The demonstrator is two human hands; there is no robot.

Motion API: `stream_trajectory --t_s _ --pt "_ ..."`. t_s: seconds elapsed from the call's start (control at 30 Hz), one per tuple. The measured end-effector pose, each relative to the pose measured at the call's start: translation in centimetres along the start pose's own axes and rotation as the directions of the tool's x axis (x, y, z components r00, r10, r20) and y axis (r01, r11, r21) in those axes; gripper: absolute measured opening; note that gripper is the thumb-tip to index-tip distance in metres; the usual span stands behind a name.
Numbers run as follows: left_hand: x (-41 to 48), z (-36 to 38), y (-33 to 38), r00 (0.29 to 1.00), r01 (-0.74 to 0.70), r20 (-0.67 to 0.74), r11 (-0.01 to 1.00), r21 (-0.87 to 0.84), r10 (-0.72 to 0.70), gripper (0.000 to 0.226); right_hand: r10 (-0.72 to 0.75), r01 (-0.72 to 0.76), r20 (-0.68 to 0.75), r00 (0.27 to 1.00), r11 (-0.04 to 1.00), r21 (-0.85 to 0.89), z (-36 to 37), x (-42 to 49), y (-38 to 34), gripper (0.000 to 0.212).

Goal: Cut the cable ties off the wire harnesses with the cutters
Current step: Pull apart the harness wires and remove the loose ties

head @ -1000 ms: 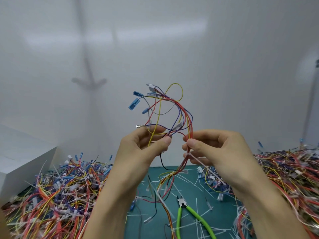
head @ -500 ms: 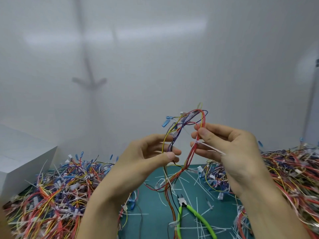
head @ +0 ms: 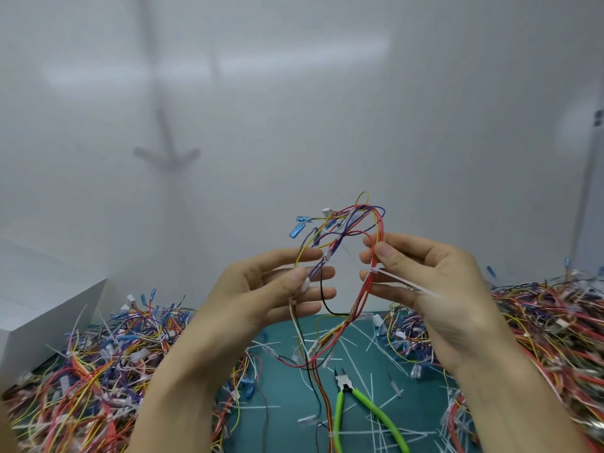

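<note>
I hold one wire harness [head: 346, 230] of red, yellow, blue and black wires up in front of me. My left hand [head: 261, 292] pinches its left strand between thumb and fingers, near a small white connector. My right hand [head: 434, 282] pinches the red-orange strand just above a white cable tie [head: 397, 281], whose long tail runs across my right palm. The harness's lower wires hang down to the mat. The cutters [head: 354, 403], with green handles, lie on the green mat [head: 281, 380] below my hands, untouched.
Large heaps of tangled harnesses lie at the left [head: 91, 364] and at the right [head: 549, 331]. Cut white tie pieces are scattered over the mat. A white box [head: 39, 308] stands at the far left. A white wall closes the back.
The harness has been turned and lowered between my hands. My left hand's fingers have spread out more. The tie now sits just under my right thumb.
</note>
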State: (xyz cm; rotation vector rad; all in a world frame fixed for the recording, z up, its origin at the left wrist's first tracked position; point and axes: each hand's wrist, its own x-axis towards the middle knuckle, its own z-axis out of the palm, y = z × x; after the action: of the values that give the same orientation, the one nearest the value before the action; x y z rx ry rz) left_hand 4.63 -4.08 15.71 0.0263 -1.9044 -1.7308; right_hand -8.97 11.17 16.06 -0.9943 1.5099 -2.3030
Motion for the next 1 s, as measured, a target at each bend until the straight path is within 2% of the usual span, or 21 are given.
stream_trajectory --t_s 0.2,0.37,0.73,1.0 --pt "-0.6 -0.9 0.1 0.991 0.108 0.071 0.991 0.084 -0.114 0.031 -0.017 0.017 -0.015 1.000 1.000 0.010 0.1 -0.1 -0.1 0.014" --pt "-1.0 -1.4 0.4 0.987 0.101 0.111 0.987 0.122 -0.115 0.031 -0.025 0.025 -0.024 0.999 1.000 0.010 0.1 -0.1 -0.2 0.014" --pt "-0.7 -2.2 0.1 0.996 0.018 -0.087 0.984 0.179 -0.002 0.021 -0.027 0.027 -0.019 0.999 1.000 0.007 0.0 -0.1 -0.2 0.014" --pt "0.0 -1.4 -0.6 0.982 0.116 -0.184 0.922 0.369 -0.050 0.015 -0.034 0.034 -0.024 0.999 0.999 0.022 0.1 -0.1 -0.2 0.013"
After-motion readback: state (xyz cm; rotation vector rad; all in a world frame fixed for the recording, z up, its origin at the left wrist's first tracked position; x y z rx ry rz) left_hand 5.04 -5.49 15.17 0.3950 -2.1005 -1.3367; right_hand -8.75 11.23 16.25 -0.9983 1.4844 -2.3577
